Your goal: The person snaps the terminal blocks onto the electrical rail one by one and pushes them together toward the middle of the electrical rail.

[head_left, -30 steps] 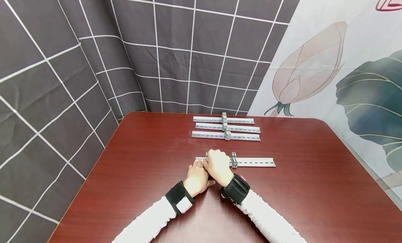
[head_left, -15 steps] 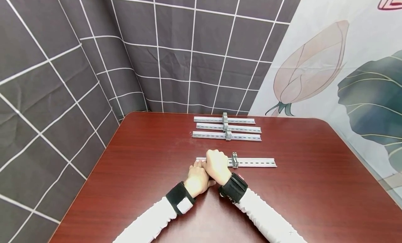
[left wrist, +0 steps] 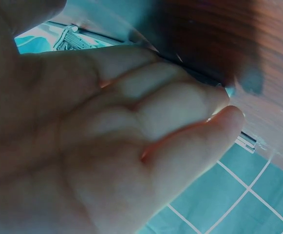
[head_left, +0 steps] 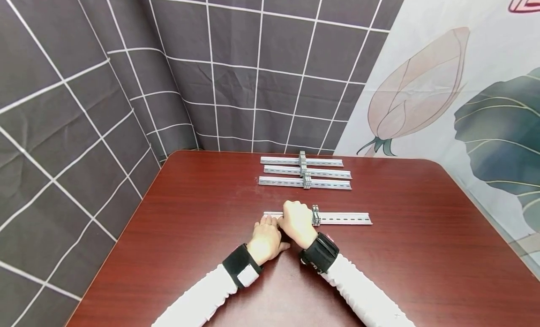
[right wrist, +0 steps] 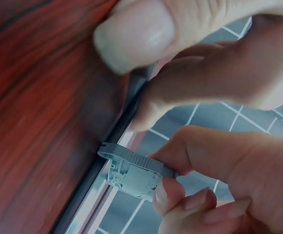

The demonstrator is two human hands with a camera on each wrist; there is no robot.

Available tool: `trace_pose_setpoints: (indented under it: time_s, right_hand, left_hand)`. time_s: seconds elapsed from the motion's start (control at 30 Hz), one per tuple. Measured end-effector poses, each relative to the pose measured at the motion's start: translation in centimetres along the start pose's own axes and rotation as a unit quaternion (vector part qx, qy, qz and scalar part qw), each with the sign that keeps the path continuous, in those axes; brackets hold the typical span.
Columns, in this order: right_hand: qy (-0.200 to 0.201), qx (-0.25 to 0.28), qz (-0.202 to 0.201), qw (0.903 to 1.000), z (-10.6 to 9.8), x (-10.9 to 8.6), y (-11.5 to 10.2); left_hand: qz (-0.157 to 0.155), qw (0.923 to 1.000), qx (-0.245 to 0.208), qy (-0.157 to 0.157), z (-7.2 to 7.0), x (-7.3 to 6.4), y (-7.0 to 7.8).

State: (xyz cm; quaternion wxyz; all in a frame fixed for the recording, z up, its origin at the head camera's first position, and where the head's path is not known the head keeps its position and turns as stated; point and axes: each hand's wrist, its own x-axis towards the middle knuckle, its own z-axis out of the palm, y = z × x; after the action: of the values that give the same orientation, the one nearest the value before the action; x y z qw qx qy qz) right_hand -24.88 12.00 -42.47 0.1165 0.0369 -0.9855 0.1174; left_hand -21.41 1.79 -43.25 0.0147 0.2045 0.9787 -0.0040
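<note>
A slotted metal DIN rail [head_left: 346, 218] lies crosswise on the table in front of me. My left hand [head_left: 265, 240] rests its straight fingers on the rail's left end, the thumb spread toward me. Beside it, my right hand [head_left: 297, 224] reaches over the rail. The right wrist view shows its thumb and finger pinching a thin grey terminal block [right wrist: 136, 175] set across the rail; the head view hides this block behind the hand. Just right of that hand, more grey blocks [head_left: 315, 215] stand on the rail.
Behind the work, three similar rails [head_left: 329, 184] lie parallel, each with a small cluster of grey blocks [head_left: 306, 180] near its middle. The reddish-brown table [head_left: 190, 214] ends at a dark gridded cloth [head_left: 236, 83] at the back and left, and a flower-patterned cloth at the right.
My right hand has moved slightly right along the rail, toward the standing blocks. A small grey piece seen left of it a second ago is hidden now. My left hand has stayed put.
</note>
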Motion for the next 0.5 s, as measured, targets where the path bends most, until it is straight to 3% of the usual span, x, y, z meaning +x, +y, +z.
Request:
trace_pose_setpoints:
  time_s: [0.2, 0.5]
  right_hand:
    - [0.014, -0.009, -0.015, 0.9997, -0.3, -0.3, 1.1]
    - [0.008, 0.014, 0.024, 0.9996, -0.6, -0.5, 2.5]
  left_hand:
    - [0.0, 0.9998, -0.007, -0.016, 0.0, 0.0, 0.0]
    - [0.0, 0.9999, 0.009, -0.012, -0.2, -0.2, 0.1]
